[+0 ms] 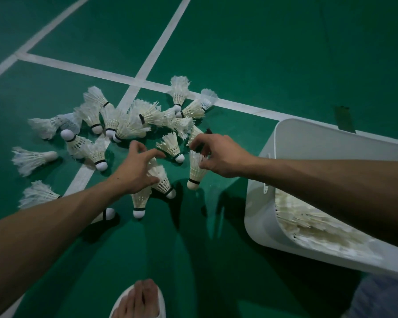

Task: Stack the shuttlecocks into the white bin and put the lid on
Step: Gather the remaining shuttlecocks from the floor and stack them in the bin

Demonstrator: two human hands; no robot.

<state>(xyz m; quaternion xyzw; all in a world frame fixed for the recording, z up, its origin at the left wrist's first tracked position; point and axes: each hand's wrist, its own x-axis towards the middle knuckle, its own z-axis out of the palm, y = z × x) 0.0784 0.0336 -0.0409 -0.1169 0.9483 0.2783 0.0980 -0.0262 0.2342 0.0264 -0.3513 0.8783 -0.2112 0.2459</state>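
Several white feather shuttlecocks (pixel 115 120) lie scattered on the green court floor. My left hand (pixel 137 167) hovers over two of them, fingers spread, its palm touching the feathers of one shuttlecock (pixel 162 180). My right hand (pixel 218 154) pinches the feather rim of another shuttlecock (pixel 195 171), which hangs cork down. The white bin (pixel 257 210) stands tilted at the right, with several shuttlecocks (pixel 308 221) inside; my right forearm crosses over it. No lid is in view.
White court lines (pixel 147 63) cross the floor under the pile. A bare foot in a white slipper (pixel 140 299) is at the bottom centre. A small dark object (pixel 342 120) lies behind the bin.
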